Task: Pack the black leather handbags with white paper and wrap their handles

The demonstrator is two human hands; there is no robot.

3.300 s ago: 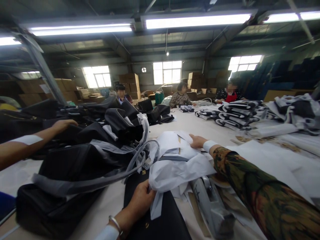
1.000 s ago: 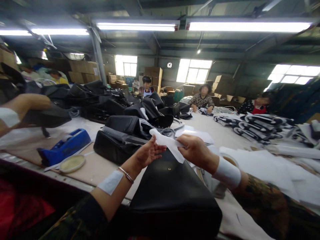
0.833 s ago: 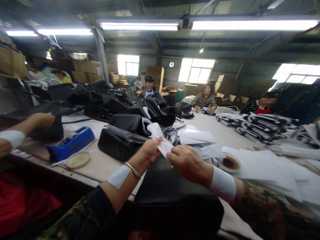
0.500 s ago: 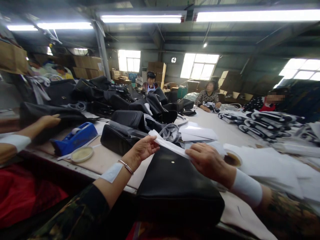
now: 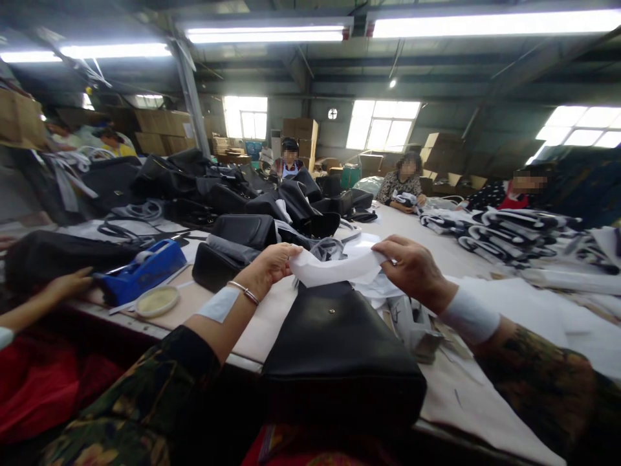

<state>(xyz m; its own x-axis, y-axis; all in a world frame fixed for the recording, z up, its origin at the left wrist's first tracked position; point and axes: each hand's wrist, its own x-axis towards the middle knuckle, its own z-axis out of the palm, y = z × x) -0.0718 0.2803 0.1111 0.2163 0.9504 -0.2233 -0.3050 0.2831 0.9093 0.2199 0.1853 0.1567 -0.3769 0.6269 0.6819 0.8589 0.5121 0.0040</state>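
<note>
The left hand [image 5: 270,262] and the right hand [image 5: 411,268] each pinched one end of a crumpled white paper sheet [image 5: 334,268], stretched between them in the air just above the upper edge of a smooth black leather handbag [image 5: 339,362]. The handbag lay at the near edge of a long pale worktable [image 5: 274,323].

To the left on the table stood a blue plastic tape dispenser [image 5: 143,272] with a shallow round cream dish [image 5: 156,301] just beside it, and a co-worker's hand [image 5: 72,283] rested near a dark bag. Behind them rose a heap of black bags [image 5: 242,207]. On the right lay loose white paper sheets [image 5: 557,317] and rows of folded black-and-white pieces [image 5: 504,236]. Three seated people [image 5: 405,188] worked at the far end. Long fluorescent tube lights [image 5: 264,33] hung under a dark roof, with bright windows [image 5: 383,126] and stacked brown cardboard boxes [image 5: 301,133] along the back wall.
</note>
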